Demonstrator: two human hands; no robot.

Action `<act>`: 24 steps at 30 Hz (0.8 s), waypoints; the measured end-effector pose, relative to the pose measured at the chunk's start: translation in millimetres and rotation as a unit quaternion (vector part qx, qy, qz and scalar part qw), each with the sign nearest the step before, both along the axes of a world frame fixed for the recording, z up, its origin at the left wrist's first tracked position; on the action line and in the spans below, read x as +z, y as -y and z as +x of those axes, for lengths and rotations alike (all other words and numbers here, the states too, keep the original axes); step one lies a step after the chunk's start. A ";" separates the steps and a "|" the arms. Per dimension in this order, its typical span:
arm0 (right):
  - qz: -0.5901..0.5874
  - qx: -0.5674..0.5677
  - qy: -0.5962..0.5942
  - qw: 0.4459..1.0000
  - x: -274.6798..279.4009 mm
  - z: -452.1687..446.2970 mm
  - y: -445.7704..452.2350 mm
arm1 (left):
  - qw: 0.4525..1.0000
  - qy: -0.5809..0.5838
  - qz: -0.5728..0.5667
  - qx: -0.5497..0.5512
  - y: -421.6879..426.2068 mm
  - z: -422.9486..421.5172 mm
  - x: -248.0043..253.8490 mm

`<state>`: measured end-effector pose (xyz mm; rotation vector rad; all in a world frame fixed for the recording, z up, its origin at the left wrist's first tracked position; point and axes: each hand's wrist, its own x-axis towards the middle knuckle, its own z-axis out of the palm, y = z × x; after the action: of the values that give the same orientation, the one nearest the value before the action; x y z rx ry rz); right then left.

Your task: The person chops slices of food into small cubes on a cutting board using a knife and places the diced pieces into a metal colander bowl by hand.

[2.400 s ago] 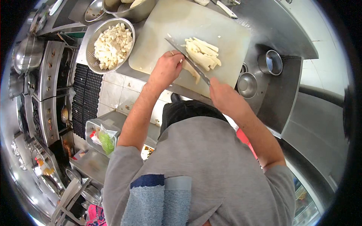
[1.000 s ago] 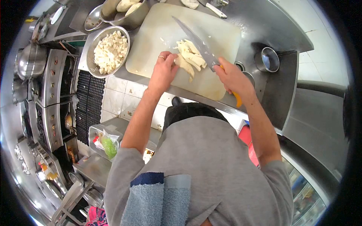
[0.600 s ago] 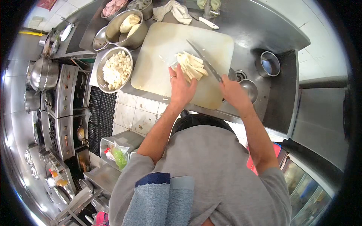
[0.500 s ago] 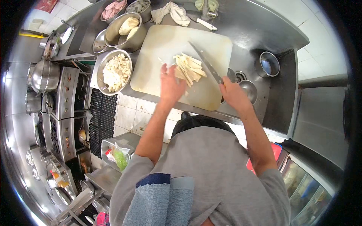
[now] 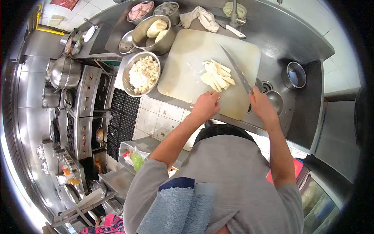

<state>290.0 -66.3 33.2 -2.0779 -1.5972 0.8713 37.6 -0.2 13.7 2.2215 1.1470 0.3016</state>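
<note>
My right hand (image 5: 263, 103) grips the handle of a long kitchen knife (image 5: 238, 72). Its blade lies over the right part of a white cutting board (image 5: 181, 50), pointing away from me. To the left of the blade is a pile of pale, cut vegetable sticks (image 5: 216, 75). Near the board's front edge is my left hand (image 5: 207, 105), a little short of the pile, with its fingers curled together. What it holds, if anything, is hidden. A few small scraps lie on the board.
A colander (image 5: 125, 81) of pale chopped pieces stands left of the board. Behind it is a deep pot (image 5: 137, 38) with large peeled pieces. A white-handled knife (image 5: 235, 32) and a cloth (image 5: 200, 17) lie at the back. Metal bowls (image 5: 275, 102) sit in the sink at right.
My left hand has drawn back from beside the pile toward the board's front edge, and its fingers have closed. The knife stays right of the pile. The whole view has shifted sideways.
</note>
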 end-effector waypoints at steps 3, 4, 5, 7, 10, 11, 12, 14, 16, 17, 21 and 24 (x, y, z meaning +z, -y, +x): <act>0.009 -0.002 0.008 1.000 0.0 -1.7 2.9 | 0.999 0.006 0.033 -0.017 0.8 -0.9 -2.0; 0.017 -0.006 0.010 1.000 -2.0 -3.4 3.7 | 0.999 0.019 0.043 -0.025 -0.1 -2.4 -3.9; 0.025 -0.010 0.011 1.000 -2.9 -5.1 5.0 | 0.997 0.032 0.054 -0.034 -1.0 -5.4 -6.4; 0.022 -0.020 0.018 0.999 2.3 -9.7 6.4 | 0.996 0.058 0.048 -0.038 -4.6 -12.5 -4.3; 0.027 -0.029 0.025 0.999 -1.9 -11.2 8.3 | 0.993 0.116 0.004 0.015 -20.4 -47.0 17.1; 0.031 -0.031 0.025 0.999 -5.1 -11.9 9.2 | 0.987 0.147 -0.008 0.061 -28.5 -66.3 34.2; 0.030 -0.035 0.034 0.998 -5.1 -14.1 10.3 | 0.985 0.124 0.041 0.111 -40.3 -88.1 46.0; 0.031 -0.042 0.054 0.997 -2.5 -18.5 8.2 | 0.972 0.077 0.158 0.156 -75.8 -145.0 51.7; 0.024 -0.048 0.077 0.996 -2.9 -22.2 7.8 | 0.967 -0.085 0.156 0.183 -102.1 -180.8 73.5; 0.021 -0.050 0.087 0.995 -4.0 -24.4 7.7 | 0.967 -0.109 0.186 0.140 -112.8 -195.1 75.5; 0.021 -0.032 0.121 0.992 -6.1 -27.9 8.0 | 0.976 0.010 0.208 0.059 -134.6 -142.7 79.6; 0.022 -0.032 0.128 0.991 1.9 -34.6 4.0 | 0.963 -0.001 0.211 -0.169 -137.5 -76.8 48.3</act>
<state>255.4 -70.3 35.1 -2.2697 -1.6472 0.5595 -39.2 137.2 62.0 2.7387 0.7289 0.4294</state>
